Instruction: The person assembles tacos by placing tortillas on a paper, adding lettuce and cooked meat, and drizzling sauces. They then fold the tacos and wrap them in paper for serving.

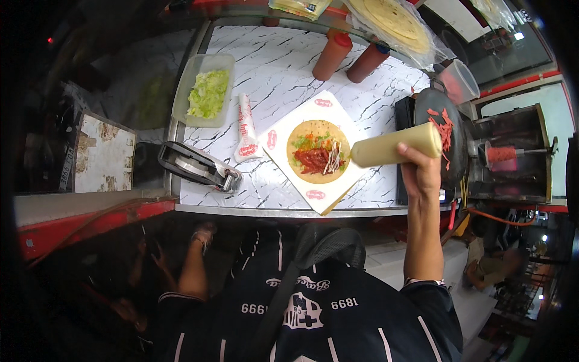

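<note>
Right hand (pixel 420 172) grips smooth pale squeeze bottle (pixel 395 145), nozzle over round tortilla (pixel 317 151).

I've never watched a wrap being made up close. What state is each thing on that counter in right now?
Tortilla: lying open and flat on paper, topped with filling.
Pale squeeze bottle: tipped sideways in the right hand, nozzle over the tortilla.
Two red sauce bottles: standing, capped.
Lettuce tub: lidless, partly filled.
Left hand: down below the counter, holding nothing visible.
</note>
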`<act>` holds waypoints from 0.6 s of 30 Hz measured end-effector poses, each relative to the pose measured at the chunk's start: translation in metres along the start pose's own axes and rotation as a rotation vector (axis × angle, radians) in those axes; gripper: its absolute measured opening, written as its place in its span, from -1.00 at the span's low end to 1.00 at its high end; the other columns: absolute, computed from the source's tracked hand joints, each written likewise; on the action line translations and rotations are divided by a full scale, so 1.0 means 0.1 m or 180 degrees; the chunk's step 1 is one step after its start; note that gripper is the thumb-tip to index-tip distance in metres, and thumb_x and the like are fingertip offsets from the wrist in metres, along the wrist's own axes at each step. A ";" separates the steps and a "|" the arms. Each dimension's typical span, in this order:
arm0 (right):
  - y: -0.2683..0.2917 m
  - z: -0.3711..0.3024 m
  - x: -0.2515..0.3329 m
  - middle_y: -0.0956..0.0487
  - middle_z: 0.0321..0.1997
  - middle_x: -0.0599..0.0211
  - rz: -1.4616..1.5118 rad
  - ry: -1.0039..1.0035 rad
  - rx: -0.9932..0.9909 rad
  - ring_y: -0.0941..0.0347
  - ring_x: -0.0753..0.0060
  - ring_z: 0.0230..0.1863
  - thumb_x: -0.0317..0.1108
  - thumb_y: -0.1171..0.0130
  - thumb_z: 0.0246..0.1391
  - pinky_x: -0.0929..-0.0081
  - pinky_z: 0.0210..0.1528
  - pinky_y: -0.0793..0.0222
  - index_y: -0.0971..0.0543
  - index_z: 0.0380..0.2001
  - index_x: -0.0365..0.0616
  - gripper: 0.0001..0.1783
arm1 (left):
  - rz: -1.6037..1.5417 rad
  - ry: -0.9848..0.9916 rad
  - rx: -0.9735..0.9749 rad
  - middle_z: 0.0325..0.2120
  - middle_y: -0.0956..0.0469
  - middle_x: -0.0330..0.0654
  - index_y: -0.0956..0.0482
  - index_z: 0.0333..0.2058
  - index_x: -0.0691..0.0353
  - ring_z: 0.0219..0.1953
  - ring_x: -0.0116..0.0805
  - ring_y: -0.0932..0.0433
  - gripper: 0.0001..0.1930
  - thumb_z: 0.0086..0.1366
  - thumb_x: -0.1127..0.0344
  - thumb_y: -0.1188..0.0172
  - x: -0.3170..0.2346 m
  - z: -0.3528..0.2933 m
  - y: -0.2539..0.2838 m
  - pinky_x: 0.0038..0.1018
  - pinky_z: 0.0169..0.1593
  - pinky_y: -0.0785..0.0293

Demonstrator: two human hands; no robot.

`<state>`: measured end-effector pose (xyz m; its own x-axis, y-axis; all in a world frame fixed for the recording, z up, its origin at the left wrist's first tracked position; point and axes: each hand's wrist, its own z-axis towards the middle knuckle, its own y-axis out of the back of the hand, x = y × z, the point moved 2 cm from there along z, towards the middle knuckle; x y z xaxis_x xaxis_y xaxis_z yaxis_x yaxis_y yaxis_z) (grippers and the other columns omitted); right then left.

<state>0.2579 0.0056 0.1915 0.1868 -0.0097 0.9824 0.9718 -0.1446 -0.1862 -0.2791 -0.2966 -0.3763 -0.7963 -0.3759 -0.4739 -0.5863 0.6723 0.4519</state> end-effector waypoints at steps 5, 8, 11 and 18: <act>-0.13 0.06 0.04 -0.58 -0.25 0.34 0.0026 0.0055 -0.0101 -0.55 0.34 -0.18 -0.74 -0.39 -0.20 0.30 0.01 -0.47 -0.51 -0.12 -0.18 -0.49 | 0.1768 -0.0670 -0.0127 -0.06 -0.68 -0.01 -0.70 -0.04 0.11 0.05 -0.06 -0.66 -0.70 0.29 0.24 -0.19 -0.20 -0.19 -0.13 -0.16 0.13 -0.57; -0.24 0.03 0.00 -0.59 -0.26 0.32 -0.0192 -0.0007 0.0151 -0.56 0.35 -0.19 -0.73 -0.39 -0.19 0.31 0.00 -0.47 -0.54 -0.19 -0.21 -0.57 | 0.2456 -0.1090 0.0015 -0.12 -0.69 0.02 -0.72 -0.11 0.12 -0.03 -0.02 -0.69 -0.73 0.25 0.25 -0.20 -0.12 -0.21 -0.26 -0.15 0.07 -0.60; -0.18 0.14 -0.01 -0.59 -0.26 0.30 0.0025 0.0063 0.0039 -0.56 0.34 -0.20 -0.75 -0.38 -0.20 0.32 -0.01 -0.46 -0.55 -0.18 -0.23 -0.56 | 0.2212 -0.1112 0.0208 -0.12 -0.69 0.05 -0.73 -0.16 0.11 -0.03 -0.01 -0.69 -0.76 0.24 0.27 -0.21 0.25 -0.13 -0.45 -0.15 0.06 -0.61; -0.34 0.04 -0.03 -0.58 -0.25 0.30 -0.0140 -0.0061 0.0278 -0.55 0.33 -0.18 -0.76 -0.40 -0.21 0.28 0.01 -0.48 -0.53 -0.12 -0.25 -0.49 | 0.2184 -0.0973 -0.0041 -0.14 -0.70 0.00 -0.74 -0.19 0.11 -0.04 -0.04 -0.70 -0.77 0.29 0.23 -0.17 0.08 -0.24 -0.47 -0.17 0.03 -0.63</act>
<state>0.2251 0.0145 0.1951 0.1457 0.0138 0.9892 0.9878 -0.0577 -0.1447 -0.2618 -0.3464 -0.3827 -0.9080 0.3199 -0.2705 0.0236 0.6837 0.7294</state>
